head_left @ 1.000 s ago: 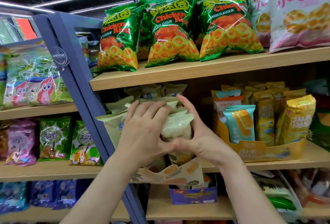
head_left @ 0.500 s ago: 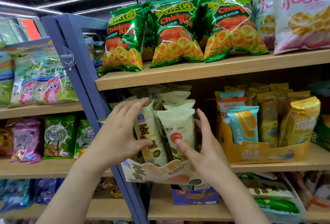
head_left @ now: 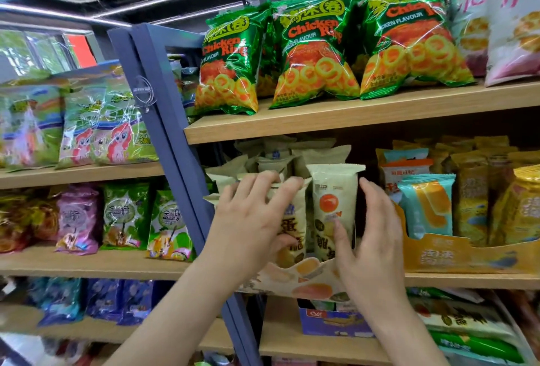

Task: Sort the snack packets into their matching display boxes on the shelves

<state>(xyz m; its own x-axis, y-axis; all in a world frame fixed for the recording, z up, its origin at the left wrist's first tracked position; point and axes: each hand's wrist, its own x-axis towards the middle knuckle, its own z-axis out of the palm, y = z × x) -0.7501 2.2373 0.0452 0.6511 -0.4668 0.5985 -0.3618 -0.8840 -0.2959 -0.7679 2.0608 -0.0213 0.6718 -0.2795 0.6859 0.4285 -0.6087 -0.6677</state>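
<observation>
Up at 12 o'clock, the green bags point(head_left: 315, 53) on the top shelf point(head_left: 350, 114) read "Chicken Ring" in red, with "FLAVOUR" in white beneath and printed orange rings below.

Dead centre now, and both hands are on the cream packets in the cream display box point(head_left: 304, 281), which sits on the middle shelf just right of the blue upright point(head_left: 163, 132). The box front shows yellow egg shapes. Both front packets stand upright, long axis vertical, crimped tops pointing to 12 o'clock.

The yolk packet point(head_left: 333, 196) carries an orange yolk disc and small dark print too fine to read. At its 9 o'clock, touching it, the left cream packet point(head_left: 292, 219) shows the large character 蛋. More cream packets stand behind them.

The left hand point(head_left: 248, 225) comes up from 7 o'clock, palm away from the camera. Its fingers point(head_left: 263, 180) are spread and curled over the left cream packet's top, the thumb tucked against its lower front.

The right hand point(head_left: 371, 237) rises from 5 o'clock. Its thumb lies flat on the yolk packet's face while the fingers run up the packet's right edge, clamping it between them.

Over at 3 o'clock stands a yellow display box point(head_left: 467, 254) with pale Chinese lettering, a teal packet point(head_left: 426, 208) upright inside it. At 9 o'clock, green packets with pink cartoon ponies point(head_left: 111, 132), blurred.
</observation>
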